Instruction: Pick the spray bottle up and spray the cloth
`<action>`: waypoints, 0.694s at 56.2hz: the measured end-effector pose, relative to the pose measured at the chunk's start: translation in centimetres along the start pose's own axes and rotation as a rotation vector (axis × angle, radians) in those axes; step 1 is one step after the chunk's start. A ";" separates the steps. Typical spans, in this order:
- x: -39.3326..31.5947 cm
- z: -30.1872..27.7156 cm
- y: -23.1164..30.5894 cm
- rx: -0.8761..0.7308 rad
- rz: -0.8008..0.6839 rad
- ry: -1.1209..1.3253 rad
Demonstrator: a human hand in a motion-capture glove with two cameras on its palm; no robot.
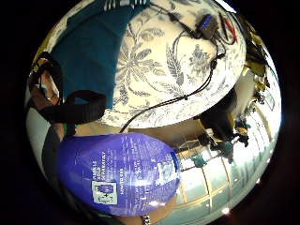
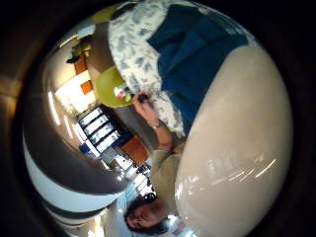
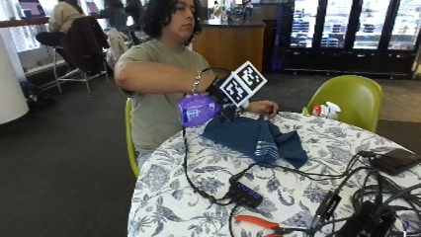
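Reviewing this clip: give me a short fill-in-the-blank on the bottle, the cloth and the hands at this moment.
1. The spray bottle held in the gloved right hand is ____ in colour.
2. The blue cloth lies on a table covered by a ____-patterned tablecloth.
3. The bare left hand rests at the cloth's far ____.
4. The bottle is held ____ the tabletop, not standing on it.

Missing words: purple; floral; edge; above
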State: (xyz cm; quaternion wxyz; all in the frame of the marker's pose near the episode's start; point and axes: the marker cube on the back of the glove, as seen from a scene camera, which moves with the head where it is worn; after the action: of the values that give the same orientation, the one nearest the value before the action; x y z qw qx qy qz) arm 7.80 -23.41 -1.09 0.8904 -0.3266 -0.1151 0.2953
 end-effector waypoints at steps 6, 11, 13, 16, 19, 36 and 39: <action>0.5 2.0 -1.9 -0.091 0.040 0.049; 0.4 2.6 -2.5 -0.143 0.038 0.038; 0.1 2.4 -2.7 -0.139 0.027 0.018; -0.6 1.8 -2.7 -0.111 0.000 -0.014; -2.0 0.3 -2.4 -0.054 -0.064 -0.059; -13.3 -7.6 -1.3 0.303 -0.585 -0.382; -15.5 -8.1 -1.8 0.371 -0.685 -0.469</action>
State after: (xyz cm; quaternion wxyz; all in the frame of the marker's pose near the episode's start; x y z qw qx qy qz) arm -0.57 -38.01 -6.27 0.9301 -0.0291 -0.3603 0.0654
